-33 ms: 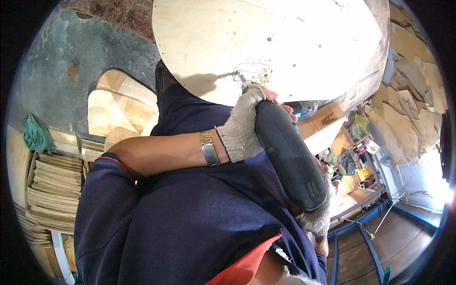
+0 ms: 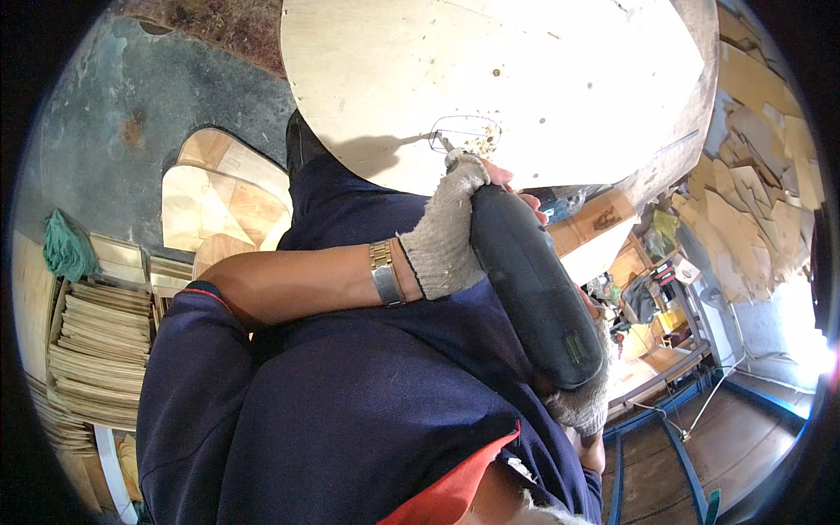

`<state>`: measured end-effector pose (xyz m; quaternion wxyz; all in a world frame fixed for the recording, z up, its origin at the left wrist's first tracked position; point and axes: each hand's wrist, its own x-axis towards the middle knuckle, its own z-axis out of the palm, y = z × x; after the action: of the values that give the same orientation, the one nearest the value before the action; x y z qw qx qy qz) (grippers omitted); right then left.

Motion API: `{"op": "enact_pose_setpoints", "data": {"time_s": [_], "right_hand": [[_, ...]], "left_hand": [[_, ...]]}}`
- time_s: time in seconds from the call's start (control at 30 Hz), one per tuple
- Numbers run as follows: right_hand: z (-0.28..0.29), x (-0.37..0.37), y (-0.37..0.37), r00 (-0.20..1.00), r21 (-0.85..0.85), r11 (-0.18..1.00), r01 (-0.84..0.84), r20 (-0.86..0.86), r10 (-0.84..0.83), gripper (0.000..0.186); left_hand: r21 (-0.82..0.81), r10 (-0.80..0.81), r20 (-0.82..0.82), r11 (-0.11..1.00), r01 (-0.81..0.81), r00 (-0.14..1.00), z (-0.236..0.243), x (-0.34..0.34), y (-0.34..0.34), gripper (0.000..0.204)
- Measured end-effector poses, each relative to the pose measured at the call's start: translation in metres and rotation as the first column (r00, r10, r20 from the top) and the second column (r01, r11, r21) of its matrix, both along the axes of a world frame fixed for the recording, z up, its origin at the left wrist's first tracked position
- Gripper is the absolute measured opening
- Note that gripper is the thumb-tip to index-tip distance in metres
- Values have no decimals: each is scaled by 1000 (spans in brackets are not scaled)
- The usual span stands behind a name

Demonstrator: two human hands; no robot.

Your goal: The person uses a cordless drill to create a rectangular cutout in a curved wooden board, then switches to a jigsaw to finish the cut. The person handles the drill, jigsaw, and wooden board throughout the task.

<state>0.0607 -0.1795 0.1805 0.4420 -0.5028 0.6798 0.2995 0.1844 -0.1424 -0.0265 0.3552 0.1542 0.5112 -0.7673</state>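
Observation:
A dark electric drill (image 2: 532, 280) slants across the middle, its bit directed at the pale plywood board (image 2: 394, 70). The bit's tip meets the board within a hand-drawn oval outline, beside a scatter of wood shavings (image 2: 481, 143). My left hand (image 2: 451, 227), in a worn grey knit glove with bare fingertips, is wrapped round the drill's front end. Behind and below the rear of the tool is my gloved right hand (image 2: 588, 398), closed on its handle. Most of the right fingers are hidden by the drill body.
Curved plywood pieces (image 2: 219, 192) lie on the floor at left, near a stack of thin wooden sheets (image 2: 101, 359) and a green bag (image 2: 70, 245). A cardboard box (image 2: 599, 219) stands right of the drill. Scrap sheets (image 2: 744, 201) pile up at far right.

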Motion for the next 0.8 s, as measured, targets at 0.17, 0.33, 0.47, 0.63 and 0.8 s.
{"op": "enact_pose_setpoints", "data": {"time_s": [0.17, 0.33, 0.47, 0.63, 0.8], "right_hand": [[-7, -5, -1, 996, -14, 996, 85, 34, -84, 97], [-13, -8, -1, 954, -10, 956, 292, 72, -290, 89], [-19, -12, 1, 742, 3, 745, 667, 87, -665, 82], [-20, -12, 2, 597, -8, 599, 801, 90, -797, 76], [-15, -6, -3, 942, -14, 943, 333, 63, -331, 90]], "left_hand": [[-16, -2, 43, 1000, 3, 999, -7, -4, -2, 23], [-40, 16, 9, 999, -15, 1000, -10, -4, -3, 25], [-40, -3, 29, 999, 4, 1000, -5, 1, -6, 28], [-4, 5, -56, 1000, -5, 998, 3, 1, -4, 42], [-36, 20, -97, 999, -24, 995, -3, -1, 0, 50]]}}
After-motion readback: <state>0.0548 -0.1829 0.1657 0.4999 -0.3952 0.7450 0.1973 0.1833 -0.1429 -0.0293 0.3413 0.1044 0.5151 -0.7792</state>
